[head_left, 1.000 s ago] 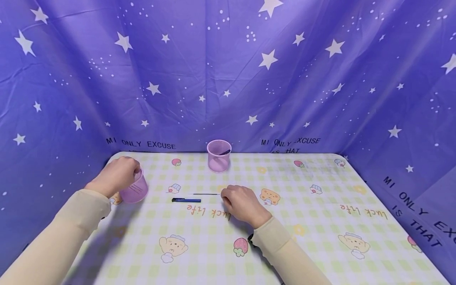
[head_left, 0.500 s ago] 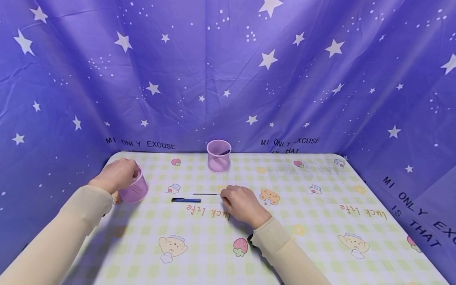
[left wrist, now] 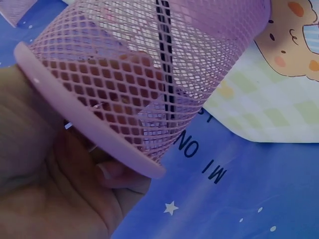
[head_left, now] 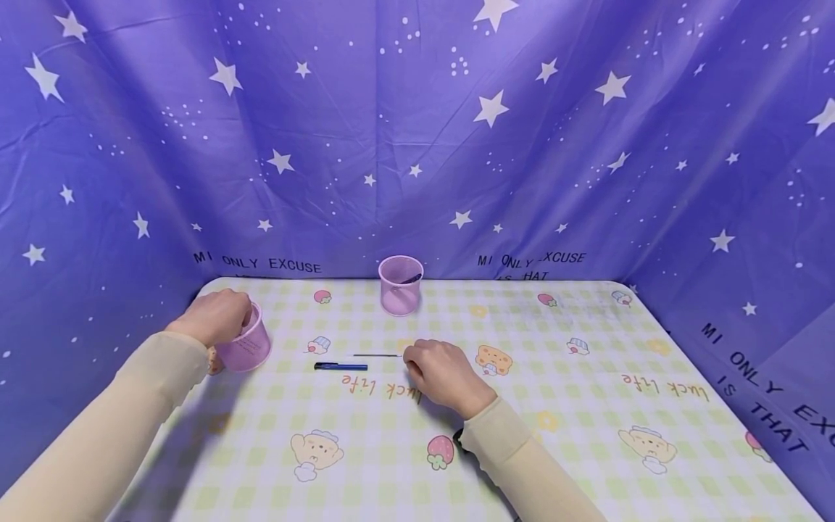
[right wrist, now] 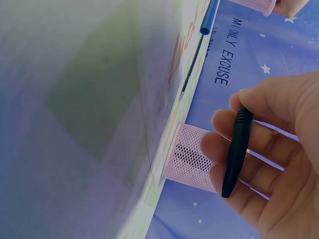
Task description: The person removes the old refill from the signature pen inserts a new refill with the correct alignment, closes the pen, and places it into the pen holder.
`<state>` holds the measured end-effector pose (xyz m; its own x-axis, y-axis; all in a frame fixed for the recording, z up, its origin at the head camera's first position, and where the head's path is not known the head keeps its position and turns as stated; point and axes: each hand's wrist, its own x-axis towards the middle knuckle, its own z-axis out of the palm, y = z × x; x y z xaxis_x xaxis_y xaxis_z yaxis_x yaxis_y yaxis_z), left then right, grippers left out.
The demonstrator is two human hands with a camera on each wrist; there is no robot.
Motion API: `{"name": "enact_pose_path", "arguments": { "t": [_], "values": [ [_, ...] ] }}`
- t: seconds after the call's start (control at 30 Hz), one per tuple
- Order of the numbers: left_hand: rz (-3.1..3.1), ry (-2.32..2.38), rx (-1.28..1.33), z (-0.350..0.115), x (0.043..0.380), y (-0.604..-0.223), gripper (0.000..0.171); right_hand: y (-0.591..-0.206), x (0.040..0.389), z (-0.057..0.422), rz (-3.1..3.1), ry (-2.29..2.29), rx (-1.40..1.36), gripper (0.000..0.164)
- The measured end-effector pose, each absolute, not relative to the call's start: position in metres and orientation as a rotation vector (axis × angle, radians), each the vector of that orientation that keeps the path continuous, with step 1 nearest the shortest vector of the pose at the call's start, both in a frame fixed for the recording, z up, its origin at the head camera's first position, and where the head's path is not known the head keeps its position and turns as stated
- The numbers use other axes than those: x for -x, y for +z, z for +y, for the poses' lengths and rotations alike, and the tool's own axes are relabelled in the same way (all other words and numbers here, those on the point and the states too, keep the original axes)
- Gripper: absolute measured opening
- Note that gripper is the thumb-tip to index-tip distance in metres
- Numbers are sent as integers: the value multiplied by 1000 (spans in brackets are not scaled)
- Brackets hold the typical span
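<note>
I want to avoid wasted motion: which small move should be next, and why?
Probably the left hand should pinch the dark thin piece and lift it from the left pink cup. This hand reaches inside the cup, and the piece shows through the mesh close to it; whether it grips anything is unclear. The right hand is occupied by a black pen part.

Head view: my left hand (head_left: 212, 317) is partly hidden in the nearer pink cup (head_left: 248, 354), whose print is too small to read; my right hand (head_left: 449, 373) conceals the black barrel (right wrist: 238, 152). Left wrist view: the top edge crops the cup.
</note>
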<state>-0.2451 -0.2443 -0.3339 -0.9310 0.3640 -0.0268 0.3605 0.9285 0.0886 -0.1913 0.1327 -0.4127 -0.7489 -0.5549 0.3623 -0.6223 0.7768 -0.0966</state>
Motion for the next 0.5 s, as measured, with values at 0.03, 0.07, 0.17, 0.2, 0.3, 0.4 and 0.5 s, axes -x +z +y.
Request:
{"name": "enact_pose_path", "arguments": {
  "t": [0.03, 0.07, 0.17, 0.2, 0.3, 0.4, 0.5],
  "values": [
    [3037, 124, -571, -244, 245, -334, 25, -413, 191, 133, -2657, 304, -907, 16],
    [3030, 122, -569, -244, 246, -334, 24, -413, 191, 133, -2658, 304, -908, 16],
    [3015, 114, -569, -244, 246, -334, 21, -413, 192, 133, -2658, 302, -910, 16],
    [3013, 105, -573, -244, 247, -334, 21, -414, 192, 133, -2657, 300, -910, 16],
    [3011, 75, -586, -244, 247, -334, 19, -414, 192, 133, -2651, 296, -911, 16],
    [2999, 29, -593, -244, 248, -334, 22, -414, 192, 133, -2654, 293, -909, 15],
    [2981, -12, -599, -246, 250, -333, 35, -413, 191, 133, -2662, 295, -905, 16]
  ]
}}
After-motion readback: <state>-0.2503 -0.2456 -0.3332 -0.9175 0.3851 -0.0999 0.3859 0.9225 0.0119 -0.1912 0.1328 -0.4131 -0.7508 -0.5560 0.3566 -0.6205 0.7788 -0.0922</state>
